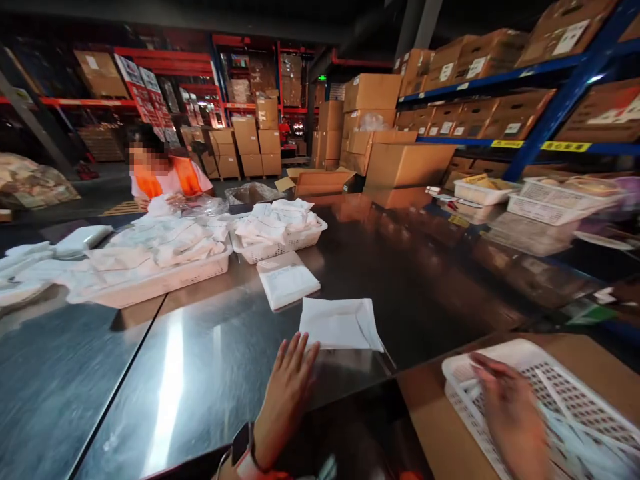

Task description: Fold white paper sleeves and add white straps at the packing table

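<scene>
I see my left hand (290,377) lying flat and open on the steel table (210,360), fingertips touching the near edge of the white packet (340,323), while my right hand (505,400), blurred, reaches into the white basket (575,400) right of that packet, grip unclear.

co-worker in orange vest (167,179) | two white baskets of packets (280,248) | stacked cardboard boxes (380,120) | blue shelving (565,100)

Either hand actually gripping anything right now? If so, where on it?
Left hand holds nothing: it lies flat on the metal table, fingertips at the near edge of the white packet. Right hand reaches into the white basket; too blurred to tell a grip.
</scene>
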`<state>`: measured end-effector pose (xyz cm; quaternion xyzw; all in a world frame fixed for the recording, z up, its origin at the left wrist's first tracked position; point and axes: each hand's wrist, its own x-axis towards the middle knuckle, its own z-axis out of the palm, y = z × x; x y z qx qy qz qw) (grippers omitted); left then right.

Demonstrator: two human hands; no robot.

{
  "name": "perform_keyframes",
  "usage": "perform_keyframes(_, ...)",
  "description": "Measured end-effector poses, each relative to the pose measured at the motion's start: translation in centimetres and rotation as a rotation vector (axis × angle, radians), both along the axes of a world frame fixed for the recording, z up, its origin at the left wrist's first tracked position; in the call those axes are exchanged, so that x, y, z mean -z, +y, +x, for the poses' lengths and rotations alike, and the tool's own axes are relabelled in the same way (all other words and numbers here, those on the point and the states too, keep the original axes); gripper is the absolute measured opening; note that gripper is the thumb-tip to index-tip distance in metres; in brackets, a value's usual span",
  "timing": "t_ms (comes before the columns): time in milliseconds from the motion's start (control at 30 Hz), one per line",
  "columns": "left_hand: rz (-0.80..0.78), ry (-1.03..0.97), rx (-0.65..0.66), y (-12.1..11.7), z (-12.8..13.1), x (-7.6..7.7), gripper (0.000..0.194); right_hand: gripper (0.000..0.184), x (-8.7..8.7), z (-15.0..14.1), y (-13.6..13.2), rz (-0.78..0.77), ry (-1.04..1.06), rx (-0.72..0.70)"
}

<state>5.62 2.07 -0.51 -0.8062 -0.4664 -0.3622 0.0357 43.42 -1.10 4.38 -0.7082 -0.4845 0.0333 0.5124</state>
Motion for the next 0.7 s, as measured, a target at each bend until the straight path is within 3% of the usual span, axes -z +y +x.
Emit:
perform_keyframes(67,0.196,0.240,0.015,1.8,2.5,-1.3,0.053,0.063,1.5,-2.3,1.8,-0.120,-0.070,-0.105)
perform_keyframes(133,0.293,0.302,-0.013,3.7,5.3,-2.1,0.047,0.069,3.0,-4.3,4.2,-0.173,-0.206,-0.216)
perform_keyframes(233,0.272,0.281,-0.037,6.0,9.3,-2.3,0.042,0.067,4.2,-6.2,8.1,-0.174,-0.428,-0.305)
perform_keyframes(367,0.180,0.313,-0.055,7.6,12.2,-1.7,0.039,0.054,3.6,-7.5,12.7,-0.181,-0.629,-0.358)
perform_keyframes(433,0.123,0.321,-0.042,8.0,11.9,-1.2,0.041,0.046,2.8,-8.0,14.3,-0.180,-0.669,-0.398)
perform_keyframes(533,0.087,0.331,0.016,8.3,9.3,-0.5,0.044,0.037,1.4,-8.4,15.2,-0.185,-0.691,-0.491)
perform_keyframes(700,0.105,0.342,0.175,7.6,3.0,-0.9,0.043,0.028,-1.6,-8.1,11.6,-0.227,-0.672,-0.632)
